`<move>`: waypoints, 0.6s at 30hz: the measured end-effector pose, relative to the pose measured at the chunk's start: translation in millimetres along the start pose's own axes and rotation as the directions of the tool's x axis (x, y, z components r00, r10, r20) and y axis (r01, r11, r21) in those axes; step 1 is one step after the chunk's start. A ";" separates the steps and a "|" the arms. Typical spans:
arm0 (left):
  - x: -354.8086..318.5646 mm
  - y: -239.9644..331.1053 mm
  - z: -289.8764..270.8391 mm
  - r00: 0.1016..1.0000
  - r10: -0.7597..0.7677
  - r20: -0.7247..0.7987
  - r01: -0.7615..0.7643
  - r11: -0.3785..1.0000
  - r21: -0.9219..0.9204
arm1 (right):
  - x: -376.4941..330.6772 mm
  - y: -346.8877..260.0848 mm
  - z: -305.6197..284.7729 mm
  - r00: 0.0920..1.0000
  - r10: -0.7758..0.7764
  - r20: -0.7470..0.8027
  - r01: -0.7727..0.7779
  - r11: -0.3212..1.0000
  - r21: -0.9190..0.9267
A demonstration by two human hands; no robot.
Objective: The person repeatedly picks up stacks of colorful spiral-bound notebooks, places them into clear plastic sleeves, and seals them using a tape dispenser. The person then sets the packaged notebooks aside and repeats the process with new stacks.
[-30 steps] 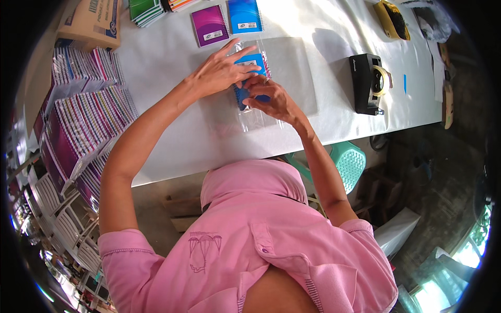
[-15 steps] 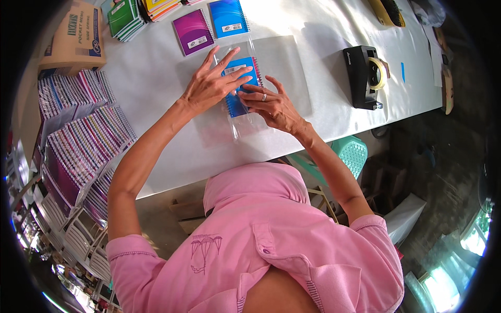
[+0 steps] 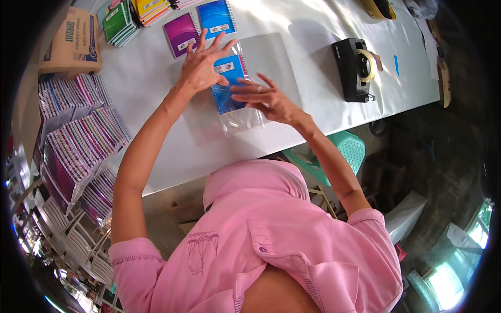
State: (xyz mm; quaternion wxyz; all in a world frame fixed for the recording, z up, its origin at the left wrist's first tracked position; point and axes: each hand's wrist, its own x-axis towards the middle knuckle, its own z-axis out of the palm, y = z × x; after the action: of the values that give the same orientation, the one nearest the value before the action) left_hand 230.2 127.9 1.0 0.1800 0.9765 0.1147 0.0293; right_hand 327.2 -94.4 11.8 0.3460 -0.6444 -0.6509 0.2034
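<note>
A blue spiral notebook [image 3: 228, 96] lies in a clear plastic bag [image 3: 242, 123] on the white table, the bag's loose end wrinkled toward me. Pink spiral coils show along its right side, so another notebook may be beneath. My left hand [image 3: 201, 67] spreads over the upper left of the notebook, thumb across its cover and fingertips reaching past its top edge. At the right edge, my right hand [image 3: 271, 99] has its fingers apart, slightly blurred, over the cover; whether they touch it I cannot tell.
Beyond lie a purple notebook [image 3: 181, 36] and another blue notebook [image 3: 216, 18]. Left are green notebooks [image 3: 119, 25], yellow notebooks [image 3: 151, 7], a cardboard box [image 3: 73, 39] and stacked spiral notebooks [image 3: 86, 143]. A black tape dispenser [image 3: 347, 70] stands right; a green stool [image 3: 348, 148] is below the table edge.
My left hand has slid toward the far end of the notebook. My right hand has drawn back to the right, uncovering more of the cover. The view has shifted slightly.
</note>
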 end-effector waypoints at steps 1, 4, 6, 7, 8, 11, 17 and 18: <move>4.3 3.0 -1.2 0.999 -0.031 0.040 0.029 0.999 0.037 | -11.6 2.7 -17.4 0.984 0.102 -0.145 -0.083 0.988 0.134; 5.5 5.6 1.5 0.987 -0.113 0.111 0.101 0.989 0.111 | -90.5 44.4 -113.0 0.734 0.413 -0.539 -0.396 0.905 0.155; 23.3 22.5 3.3 0.978 -0.132 0.159 0.108 0.983 0.150 | -156.3 76.4 -178.7 0.437 0.421 -0.795 -0.799 0.588 -0.128; 33.7 31.2 2.8 0.979 -0.092 0.182 0.068 0.988 0.137 | -201.9 100.6 -201.7 0.411 0.453 -0.792 -0.817 0.567 -0.100; 40.4 32.0 6.5 0.977 -0.086 0.195 0.060 0.989 0.135 | -233.3 121.5 -215.9 0.452 0.556 -0.698 -0.806 0.589 -0.053; 40.1 28.9 3.3 0.940 -0.179 0.291 0.132 0.976 0.172 | -210.3 107.3 -226.3 0.308 0.924 -0.224 -0.847 0.374 0.377; 42.8 29.7 1.9 0.957 -0.102 0.270 0.070 0.990 0.125 | -227.4 131.1 -218.9 0.464 0.885 -0.043 -0.558 0.329 0.761; 42.8 31.2 -0.6 0.958 -0.092 0.271 0.063 0.992 0.113 | -238.6 136.0 -208.3 0.493 0.862 -0.116 -0.433 0.359 0.827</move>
State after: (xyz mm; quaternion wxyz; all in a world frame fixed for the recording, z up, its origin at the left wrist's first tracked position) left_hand 278.5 109.8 13.3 0.1447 0.9738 0.1282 -0.1200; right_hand 553.9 -354.0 11.4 0.6121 -0.6962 -0.0603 0.3701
